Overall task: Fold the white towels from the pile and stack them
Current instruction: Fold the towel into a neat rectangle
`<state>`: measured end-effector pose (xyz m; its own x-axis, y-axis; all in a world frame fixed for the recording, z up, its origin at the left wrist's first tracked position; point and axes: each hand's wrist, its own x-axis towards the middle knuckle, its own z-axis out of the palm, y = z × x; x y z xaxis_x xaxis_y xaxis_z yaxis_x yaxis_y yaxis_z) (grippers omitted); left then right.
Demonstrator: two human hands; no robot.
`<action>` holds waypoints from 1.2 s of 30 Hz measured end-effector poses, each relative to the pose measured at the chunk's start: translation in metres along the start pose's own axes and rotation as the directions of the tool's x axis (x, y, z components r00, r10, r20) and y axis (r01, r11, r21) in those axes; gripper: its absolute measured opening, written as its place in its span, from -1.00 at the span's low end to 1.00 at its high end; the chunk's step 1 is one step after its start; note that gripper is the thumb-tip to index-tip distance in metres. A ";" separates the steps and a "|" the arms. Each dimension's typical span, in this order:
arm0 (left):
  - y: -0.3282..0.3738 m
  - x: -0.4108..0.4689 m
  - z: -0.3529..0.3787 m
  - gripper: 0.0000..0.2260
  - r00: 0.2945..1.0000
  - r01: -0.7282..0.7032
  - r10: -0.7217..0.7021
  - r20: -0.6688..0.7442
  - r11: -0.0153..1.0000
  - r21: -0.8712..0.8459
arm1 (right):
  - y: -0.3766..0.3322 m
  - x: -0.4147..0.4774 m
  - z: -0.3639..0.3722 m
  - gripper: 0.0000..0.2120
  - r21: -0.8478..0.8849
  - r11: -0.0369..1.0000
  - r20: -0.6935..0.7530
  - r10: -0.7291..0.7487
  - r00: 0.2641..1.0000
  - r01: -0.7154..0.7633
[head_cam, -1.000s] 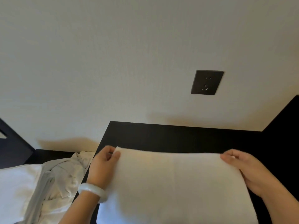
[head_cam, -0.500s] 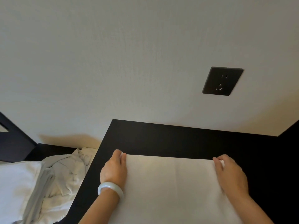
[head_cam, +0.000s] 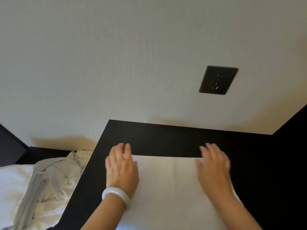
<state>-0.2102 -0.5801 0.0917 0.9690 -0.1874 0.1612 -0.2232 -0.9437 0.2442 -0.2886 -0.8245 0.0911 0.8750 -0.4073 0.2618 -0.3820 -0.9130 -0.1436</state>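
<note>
A white towel lies flat on the black table top, its far edge straight and parallel to the wall. My left hand, with a pale bangle on the wrist, rests flat on the towel's far left corner, fingers straight and reaching past the edge. Over the far right corner lies my right hand, fingers spread and blurred by motion. Neither hand grips the cloth. A crumpled pile of white towels sits lower down at the left.
A folded white and grey cloth lies at the far left beside the pile. The pale wall behind the table carries a dark socket. A dark panel rises at the right.
Both hands let go of the towel's far corners after laying the edge down. Their fingers have opened and now lie flat on the cloth.
</note>
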 end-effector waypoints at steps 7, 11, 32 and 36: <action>0.012 -0.028 0.036 -0.44 0.917 -0.224 0.177 0.358 0.970 0.097 | -0.029 -0.038 0.031 -0.40 0.050 0.995 0.376 -0.097 0.921 0.084; -0.001 -0.027 0.030 -0.39 0.924 -0.204 0.123 0.361 0.959 0.195 | 0.025 -0.047 0.024 -0.32 -0.052 0.998 0.276 0.056 0.960 -0.044; -0.006 -0.025 0.035 -0.45 0.926 -0.219 0.145 0.348 0.958 0.184 | 0.039 -0.106 0.012 -0.35 -0.039 0.995 0.297 0.102 0.949 -0.094; -0.004 -0.025 0.028 -0.45 0.912 -0.216 0.133 0.388 0.960 0.179 | 0.055 -0.106 0.003 -0.36 -0.064 0.966 0.321 0.258 0.911 -0.251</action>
<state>-0.2300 -0.5789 0.0601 0.8951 -0.4023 -0.1920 -0.4047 -0.9140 0.0286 -0.4021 -0.8316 0.0526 0.7944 -0.5983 -0.1047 -0.6074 -0.7814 -0.1429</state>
